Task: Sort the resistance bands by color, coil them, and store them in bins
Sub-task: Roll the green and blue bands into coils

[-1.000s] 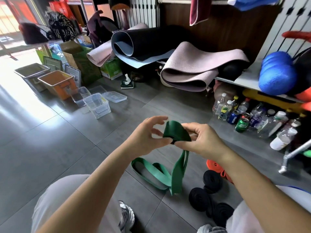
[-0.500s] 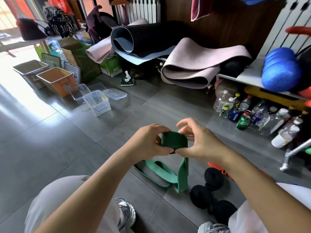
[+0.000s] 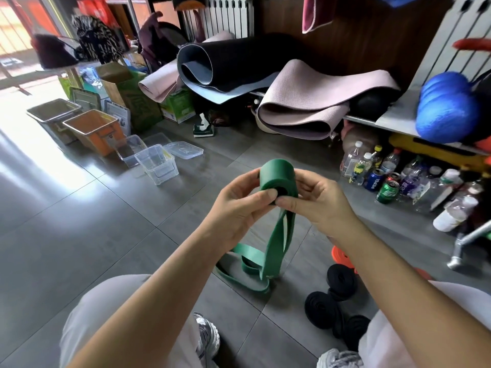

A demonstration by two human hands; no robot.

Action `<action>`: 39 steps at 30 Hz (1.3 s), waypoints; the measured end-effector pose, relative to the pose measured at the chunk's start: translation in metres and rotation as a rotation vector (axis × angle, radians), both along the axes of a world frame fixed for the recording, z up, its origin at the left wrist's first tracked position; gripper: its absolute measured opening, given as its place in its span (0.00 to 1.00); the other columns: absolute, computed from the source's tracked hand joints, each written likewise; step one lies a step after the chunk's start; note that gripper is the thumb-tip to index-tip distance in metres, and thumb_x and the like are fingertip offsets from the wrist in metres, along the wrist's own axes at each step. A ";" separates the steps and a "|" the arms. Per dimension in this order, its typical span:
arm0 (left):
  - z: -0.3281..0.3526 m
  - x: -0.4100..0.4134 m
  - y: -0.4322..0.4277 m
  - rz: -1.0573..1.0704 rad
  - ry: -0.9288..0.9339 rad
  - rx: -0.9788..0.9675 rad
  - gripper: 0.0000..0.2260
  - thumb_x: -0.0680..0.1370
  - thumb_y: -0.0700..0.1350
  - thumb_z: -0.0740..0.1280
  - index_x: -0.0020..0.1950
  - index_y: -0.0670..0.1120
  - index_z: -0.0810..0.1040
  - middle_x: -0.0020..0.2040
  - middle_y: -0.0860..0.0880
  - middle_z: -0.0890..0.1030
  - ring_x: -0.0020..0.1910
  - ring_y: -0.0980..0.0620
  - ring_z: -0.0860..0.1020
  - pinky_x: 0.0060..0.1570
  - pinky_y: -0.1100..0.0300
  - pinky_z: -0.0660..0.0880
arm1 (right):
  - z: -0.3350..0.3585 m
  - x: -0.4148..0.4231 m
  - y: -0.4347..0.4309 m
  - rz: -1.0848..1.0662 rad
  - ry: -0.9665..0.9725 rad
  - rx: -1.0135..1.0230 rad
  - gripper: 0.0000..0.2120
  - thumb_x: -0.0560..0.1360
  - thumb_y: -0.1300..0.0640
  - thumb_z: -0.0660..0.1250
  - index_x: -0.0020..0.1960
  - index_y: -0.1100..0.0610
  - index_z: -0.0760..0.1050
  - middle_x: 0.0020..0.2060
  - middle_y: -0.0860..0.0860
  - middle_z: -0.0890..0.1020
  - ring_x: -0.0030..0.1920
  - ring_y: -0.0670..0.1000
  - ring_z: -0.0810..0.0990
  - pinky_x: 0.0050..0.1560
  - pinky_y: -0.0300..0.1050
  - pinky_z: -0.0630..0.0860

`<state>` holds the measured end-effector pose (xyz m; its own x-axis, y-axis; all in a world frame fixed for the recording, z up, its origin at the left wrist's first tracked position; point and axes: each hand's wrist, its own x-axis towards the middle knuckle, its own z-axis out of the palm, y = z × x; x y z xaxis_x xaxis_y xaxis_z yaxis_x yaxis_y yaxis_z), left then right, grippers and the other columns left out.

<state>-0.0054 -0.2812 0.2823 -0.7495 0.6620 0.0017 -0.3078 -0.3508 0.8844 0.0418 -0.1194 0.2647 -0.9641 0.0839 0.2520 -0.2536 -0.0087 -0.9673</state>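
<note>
Pinching the coiled part of a flat green rubber resistance band (image 3: 277, 176) from either side, the left hand (image 3: 239, 205) and right hand (image 3: 316, 200) hold it above the grey tiled floor (image 3: 79, 235), thumbs meeting at its open end and fingers curled round it. Its loose tail hangs below the hands and loops on the tiles. Coiled black bands (image 3: 322, 309) lie near the tail, to its right. Clear plastic bins (image 3: 156, 164) stand well apart at the left.

One wide view is taken from the head, aimed forward and down; the floor (image 3: 79, 235) is seen near, the shelf (image 3: 396, 112) beyond.
</note>
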 end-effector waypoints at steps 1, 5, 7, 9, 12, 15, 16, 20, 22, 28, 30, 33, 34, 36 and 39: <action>0.001 -0.002 -0.001 -0.012 0.015 -0.053 0.25 0.70 0.33 0.68 0.67 0.38 0.71 0.60 0.40 0.76 0.51 0.48 0.79 0.55 0.56 0.78 | 0.002 0.001 0.002 -0.018 -0.008 0.042 0.21 0.60 0.57 0.77 0.52 0.47 0.79 0.47 0.45 0.85 0.50 0.45 0.83 0.48 0.36 0.78; -0.001 -0.010 -0.011 0.093 0.649 -0.709 0.31 0.69 0.39 0.75 0.69 0.50 0.69 0.61 0.51 0.74 0.51 0.53 0.77 0.52 0.56 0.78 | 0.004 0.003 0.012 -0.070 -0.133 0.453 0.19 0.63 0.55 0.79 0.52 0.47 0.80 0.46 0.46 0.85 0.50 0.46 0.82 0.54 0.47 0.78; -0.005 -0.010 -0.012 0.062 0.908 -0.889 0.33 0.67 0.46 0.77 0.70 0.55 0.68 0.58 0.55 0.73 0.46 0.59 0.76 0.45 0.64 0.75 | -0.001 0.005 0.008 -0.059 -0.175 0.656 0.18 0.64 0.54 0.78 0.52 0.48 0.80 0.45 0.45 0.84 0.48 0.44 0.81 0.53 0.49 0.78; -0.008 -0.009 -0.011 0.004 0.971 -0.974 0.29 0.67 0.48 0.77 0.66 0.54 0.72 0.55 0.55 0.77 0.43 0.57 0.78 0.45 0.62 0.75 | -0.004 0.006 0.003 -0.036 -0.205 0.737 0.17 0.64 0.53 0.78 0.52 0.49 0.80 0.45 0.45 0.83 0.49 0.45 0.80 0.53 0.51 0.78; -0.009 -0.011 -0.009 0.011 0.970 -1.010 0.22 0.68 0.46 0.76 0.61 0.51 0.76 0.52 0.54 0.80 0.41 0.56 0.80 0.46 0.59 0.77 | -0.007 0.007 0.003 -0.030 -0.228 0.703 0.20 0.63 0.52 0.78 0.54 0.48 0.79 0.48 0.44 0.83 0.52 0.44 0.80 0.56 0.49 0.77; -0.002 -0.010 -0.006 0.101 0.751 -0.791 0.22 0.68 0.38 0.75 0.61 0.46 0.77 0.50 0.53 0.80 0.42 0.54 0.82 0.47 0.58 0.80 | -0.002 0.007 0.013 -0.052 -0.204 0.550 0.23 0.62 0.51 0.79 0.55 0.42 0.77 0.49 0.39 0.82 0.54 0.39 0.78 0.60 0.43 0.73; 0.001 -0.010 -0.005 0.131 0.665 -0.708 0.22 0.68 0.36 0.75 0.61 0.45 0.76 0.51 0.54 0.80 0.43 0.54 0.82 0.47 0.58 0.80 | 0.000 0.007 0.017 -0.059 -0.190 0.523 0.24 0.61 0.50 0.79 0.53 0.39 0.76 0.47 0.37 0.82 0.54 0.38 0.78 0.61 0.43 0.72; 0.008 -0.010 -0.003 0.158 0.414 -0.337 0.22 0.68 0.33 0.73 0.62 0.39 0.75 0.56 0.42 0.80 0.48 0.48 0.81 0.54 0.52 0.78 | 0.004 0.005 0.024 -0.024 -0.114 0.249 0.24 0.57 0.50 0.78 0.52 0.42 0.77 0.47 0.41 0.84 0.50 0.42 0.82 0.55 0.38 0.76; 0.008 -0.009 0.000 0.099 0.275 -0.127 0.22 0.69 0.33 0.72 0.62 0.38 0.75 0.57 0.40 0.79 0.51 0.47 0.80 0.56 0.53 0.77 | 0.003 0.003 0.023 -0.009 -0.061 0.130 0.26 0.57 0.53 0.78 0.53 0.46 0.77 0.48 0.44 0.85 0.51 0.44 0.82 0.53 0.37 0.76; -0.001 -0.004 0.010 -0.033 -0.013 0.052 0.20 0.72 0.34 0.66 0.63 0.41 0.74 0.57 0.42 0.79 0.52 0.49 0.80 0.54 0.59 0.78 | 0.000 0.004 0.020 -0.062 0.019 -0.003 0.22 0.58 0.52 0.79 0.52 0.47 0.80 0.49 0.49 0.85 0.52 0.48 0.82 0.52 0.40 0.77; 0.002 -0.005 0.008 0.003 0.158 -0.199 0.22 0.71 0.35 0.68 0.64 0.43 0.72 0.59 0.45 0.77 0.52 0.50 0.79 0.52 0.58 0.79 | 0.002 0.005 0.024 -0.081 0.005 0.075 0.21 0.59 0.55 0.78 0.51 0.48 0.80 0.45 0.48 0.85 0.47 0.47 0.83 0.49 0.38 0.78; 0.013 -0.012 0.002 0.094 0.822 -0.795 0.31 0.70 0.42 0.75 0.70 0.49 0.66 0.64 0.51 0.71 0.58 0.51 0.73 0.55 0.57 0.75 | 0.003 0.007 0.030 -0.074 -0.083 0.338 0.21 0.60 0.53 0.80 0.52 0.46 0.80 0.45 0.46 0.85 0.47 0.46 0.83 0.50 0.44 0.79; 0.016 -0.014 0.002 0.068 0.996 -0.921 0.35 0.69 0.46 0.76 0.72 0.50 0.64 0.64 0.51 0.69 0.59 0.52 0.71 0.57 0.58 0.72 | 0.003 0.008 0.029 -0.065 -0.108 0.458 0.21 0.60 0.50 0.79 0.52 0.45 0.79 0.45 0.44 0.84 0.48 0.44 0.83 0.52 0.46 0.79; 0.024 -0.015 0.008 -0.044 1.195 -1.066 0.33 0.69 0.50 0.76 0.71 0.50 0.67 0.63 0.50 0.73 0.59 0.51 0.72 0.54 0.63 0.69 | 0.004 0.009 0.024 -0.045 -0.149 0.575 0.22 0.58 0.42 0.76 0.51 0.41 0.78 0.44 0.40 0.83 0.48 0.39 0.81 0.52 0.46 0.79; 0.035 -0.013 0.018 -0.116 1.266 -1.179 0.25 0.69 0.51 0.75 0.63 0.47 0.74 0.54 0.50 0.79 0.49 0.51 0.75 0.42 0.63 0.66 | 0.006 0.012 0.019 -0.060 -0.160 0.564 0.24 0.55 0.40 0.75 0.50 0.36 0.76 0.45 0.38 0.83 0.48 0.37 0.80 0.53 0.43 0.79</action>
<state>-0.0181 -0.2636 0.3172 -0.6182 0.7858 0.0185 0.7478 0.5808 0.3216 0.0539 -0.1008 0.2707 -0.9915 0.0347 0.1257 -0.0885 0.5286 -0.8443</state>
